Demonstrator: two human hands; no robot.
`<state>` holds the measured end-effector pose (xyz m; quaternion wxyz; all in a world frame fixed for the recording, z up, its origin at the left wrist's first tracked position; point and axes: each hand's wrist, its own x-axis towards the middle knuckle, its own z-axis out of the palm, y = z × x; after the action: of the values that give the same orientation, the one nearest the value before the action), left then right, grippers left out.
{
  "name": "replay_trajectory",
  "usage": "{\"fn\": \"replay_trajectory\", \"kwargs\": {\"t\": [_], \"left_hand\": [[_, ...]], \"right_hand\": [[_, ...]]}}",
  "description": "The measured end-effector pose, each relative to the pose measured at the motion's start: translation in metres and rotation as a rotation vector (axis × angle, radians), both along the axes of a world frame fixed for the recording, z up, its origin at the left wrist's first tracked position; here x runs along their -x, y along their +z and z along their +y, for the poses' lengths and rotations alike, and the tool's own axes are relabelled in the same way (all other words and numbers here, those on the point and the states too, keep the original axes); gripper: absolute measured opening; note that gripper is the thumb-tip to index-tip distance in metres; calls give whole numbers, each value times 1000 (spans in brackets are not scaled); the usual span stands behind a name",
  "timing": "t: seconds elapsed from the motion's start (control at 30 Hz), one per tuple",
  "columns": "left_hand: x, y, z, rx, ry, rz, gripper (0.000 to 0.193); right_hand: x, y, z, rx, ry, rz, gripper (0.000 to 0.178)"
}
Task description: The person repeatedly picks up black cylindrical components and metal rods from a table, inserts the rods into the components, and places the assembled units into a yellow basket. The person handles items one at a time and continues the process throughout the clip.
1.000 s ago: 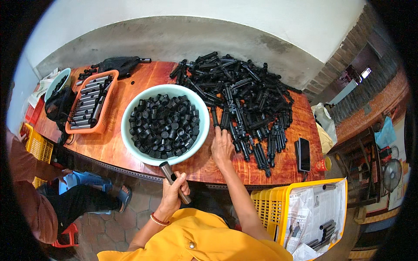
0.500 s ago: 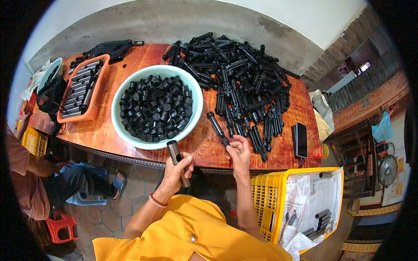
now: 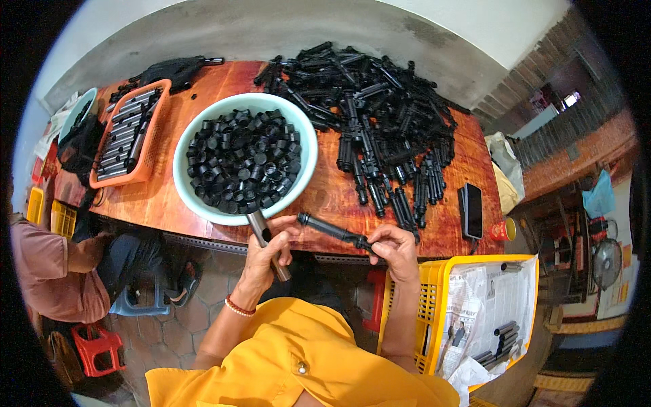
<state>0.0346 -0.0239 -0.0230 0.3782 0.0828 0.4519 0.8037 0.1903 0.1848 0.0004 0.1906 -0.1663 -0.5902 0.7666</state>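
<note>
My left hand (image 3: 256, 263) is closed around a silver metal tube (image 3: 258, 227) with a dark opening in its side. The tube slants up toward the basin's near rim, and its lower end sticks out below my palm. In my right hand (image 3: 397, 251), fingers and thumb pinch one end of a black plastic rod (image 3: 332, 229). The rod's free end points left, close to my left fingertips. Ahead, a pale green basin (image 3: 179, 169) holds many small black caps (image 3: 247, 163). Beside it, a large heap of similar black rods (image 3: 366, 115) spreads over the table.
An orange basket (image 3: 154, 146) of metal tubes stands left on the wooden table (image 3: 305, 197). A phone (image 3: 470, 211) and a red-yellow can (image 3: 503, 229) are right. Below them sits a yellow crate (image 3: 434, 298) with newspaper and tubes. A person (image 3: 68, 264) sits at left.
My right hand has moved slightly right and down, and the black rod has swung flatter, its free end now pointing left. My left hand with the tube has shifted slightly left, its fingers loosened toward the rod.
</note>
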Motion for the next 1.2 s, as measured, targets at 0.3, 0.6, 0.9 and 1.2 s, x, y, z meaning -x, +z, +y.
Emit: {"fn": "replay_trajectory", "kwargs": {"t": [0.3,0.6,0.9,1.2], "left_hand": [[12,-9,-19,173,-177,97,29],[9,-11,-18,153,-357,72,29],[3,-21,-20,212,-576,107,33],[-7,-30,-30,106,-407,-45,40]], "right_hand": [[7,11,12,-34,154,-186,29],[13,5,19,51,242,-220,26],[40,-7,-1,178,209,-148,31],[48,-39,-59,199,53,-75,22]]}}
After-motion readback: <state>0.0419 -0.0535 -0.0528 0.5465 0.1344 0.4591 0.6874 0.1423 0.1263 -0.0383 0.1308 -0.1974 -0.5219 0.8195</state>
